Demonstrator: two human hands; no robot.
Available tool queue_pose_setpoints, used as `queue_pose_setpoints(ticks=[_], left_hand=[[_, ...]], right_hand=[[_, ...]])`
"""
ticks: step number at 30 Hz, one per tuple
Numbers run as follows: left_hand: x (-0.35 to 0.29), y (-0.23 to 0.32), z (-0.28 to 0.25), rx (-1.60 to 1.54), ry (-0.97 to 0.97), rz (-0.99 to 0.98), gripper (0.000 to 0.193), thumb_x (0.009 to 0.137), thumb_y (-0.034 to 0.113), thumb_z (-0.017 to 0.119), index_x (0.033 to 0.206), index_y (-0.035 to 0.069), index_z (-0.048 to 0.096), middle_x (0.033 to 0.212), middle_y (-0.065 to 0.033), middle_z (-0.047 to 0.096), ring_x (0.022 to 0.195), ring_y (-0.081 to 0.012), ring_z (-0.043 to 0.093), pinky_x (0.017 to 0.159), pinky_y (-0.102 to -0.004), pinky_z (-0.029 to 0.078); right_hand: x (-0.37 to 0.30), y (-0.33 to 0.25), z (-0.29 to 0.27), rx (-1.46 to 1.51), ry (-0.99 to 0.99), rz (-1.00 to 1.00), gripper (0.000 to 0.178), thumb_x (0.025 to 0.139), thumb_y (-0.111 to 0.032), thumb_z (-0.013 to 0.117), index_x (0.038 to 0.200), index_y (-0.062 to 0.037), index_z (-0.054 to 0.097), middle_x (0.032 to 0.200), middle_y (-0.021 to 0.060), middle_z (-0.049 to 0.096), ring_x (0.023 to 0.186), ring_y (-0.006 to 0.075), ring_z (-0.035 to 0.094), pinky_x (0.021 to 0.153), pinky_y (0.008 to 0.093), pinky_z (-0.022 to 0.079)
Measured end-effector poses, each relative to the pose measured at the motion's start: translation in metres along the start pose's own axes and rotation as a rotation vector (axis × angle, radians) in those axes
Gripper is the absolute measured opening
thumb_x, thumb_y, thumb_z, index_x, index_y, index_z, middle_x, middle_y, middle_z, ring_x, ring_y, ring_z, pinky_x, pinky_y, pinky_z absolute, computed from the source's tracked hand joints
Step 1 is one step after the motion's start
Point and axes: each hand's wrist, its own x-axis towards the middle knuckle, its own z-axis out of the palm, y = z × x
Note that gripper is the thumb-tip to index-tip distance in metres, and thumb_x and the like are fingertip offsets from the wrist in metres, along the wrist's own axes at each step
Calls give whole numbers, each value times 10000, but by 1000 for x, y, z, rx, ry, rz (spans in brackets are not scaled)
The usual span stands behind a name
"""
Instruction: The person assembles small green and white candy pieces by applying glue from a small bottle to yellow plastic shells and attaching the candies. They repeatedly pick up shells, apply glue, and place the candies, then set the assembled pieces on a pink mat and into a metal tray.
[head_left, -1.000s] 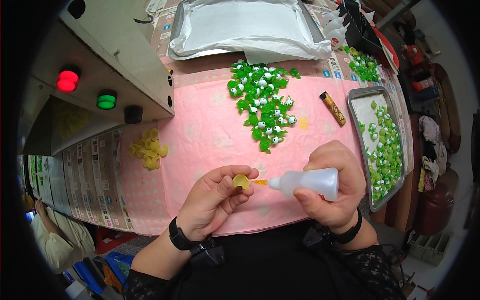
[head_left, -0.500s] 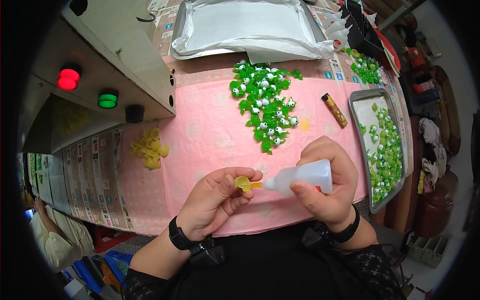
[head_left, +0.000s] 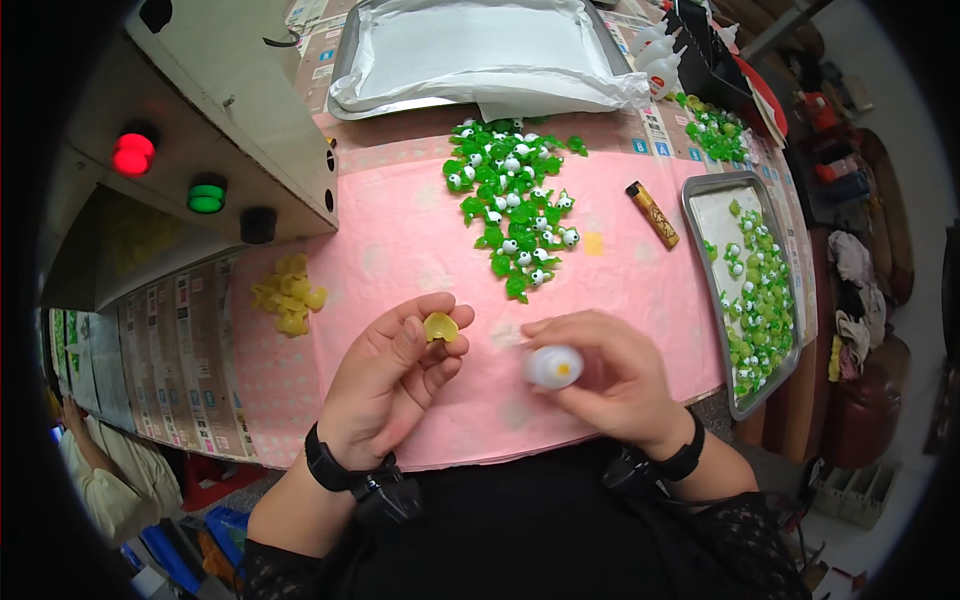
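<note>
The small white squeeze bottle [head_left: 553, 366] is mostly buried in the right hand [head_left: 610, 385]; only its rounded top with a yellow-tipped nozzle shows, pointing up at the camera, so its body cannot be made out. The right hand is curled closed around it, fingers wrapped over the far side.

The left hand [head_left: 395, 375] is half closed, pinching one small yellow piece [head_left: 440, 326] between thumb and fingertips, just left of the bottle and apart from it. Both hands hover over the near edge of the pink-covered table [head_left: 400, 240].

Far of the hands lies a loose heap of green pieces with white eyes [head_left: 512, 205], too many and too overlapped to count. One metal tray [head_left: 700, 250] on the right holds more of them, again uncountable. A small pile of yellow pieces [head_left: 288, 294] sits to the left, perhaps a dozen, blurred together. One brown lighter [head_left: 653, 213] lies between heap and tray. A second tray with white lining [head_left: 480, 50] sits at the far edge, partly cut off. The grey control box [head_left: 230, 110] on the left shows three buttons: red, green, black.
</note>
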Motion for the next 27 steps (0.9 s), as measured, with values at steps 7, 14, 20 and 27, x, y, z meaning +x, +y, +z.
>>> queue_pose_setpoints(ticks=[7,14,20,27], left_hand=[[1,3,5,49,14,2,402,963,251,564,1267,-6,505,1213,-150,599,961,-162,647,835,-260,559],[1,4,1,39,40,26,419,961,247,566,1286,-7,496,1239,-164,587,973,-161,645,844,-260,558],[1,3,2,23,25,21,414,966,233,560,1295,-10,490,1251,-165,579,988,-163,642,858,-261,555],[5,2,8,48,15,2,381,981,172,534,1311,-11,480,1281,-161,563,1046,-161,626,890,-257,544]], right_hand=[[7,0,5,-99,-212,-61,321,725,-125,759,1007,-33,636,1073,124,647,986,307,626,827,371,512],[40,4,-38,-546,67,17,186,763,-57,692,927,-11,617,912,138,626,856,308,617,751,375,502],[57,24,-23,-648,32,-73,153,744,-12,669,881,-14,602,840,132,606,813,308,605,720,397,489],[56,0,-19,-510,37,-112,147,727,0,681,858,-19,619,829,123,611,783,305,605,686,388,497]])
